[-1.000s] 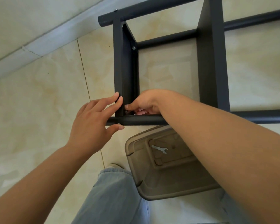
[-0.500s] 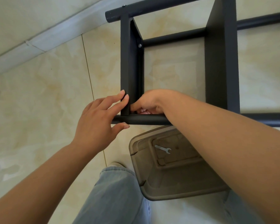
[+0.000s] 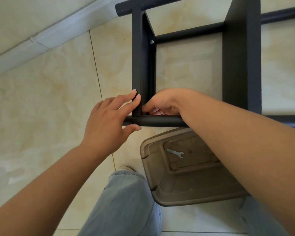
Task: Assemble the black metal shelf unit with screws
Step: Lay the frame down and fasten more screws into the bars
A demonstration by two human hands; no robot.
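Shelf unit (image 3: 240, 53) lies on the tiled floor (image 3: 49, 103). Left hand (image 3: 107, 120), fingers straight, braces the corner post against the near tube. Right hand (image 3: 162, 103) curls inside that joint, likely fingering a screw; contents hidden. Next: tightening, probably with the spanner (image 3: 174, 152).

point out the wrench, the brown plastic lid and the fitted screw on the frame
wrench (image 3: 174, 152), head view, middle of its shaft
brown plastic lid (image 3: 191, 193), head view, bare flat panel
fitted screw (image 3: 151, 42), head view, its head
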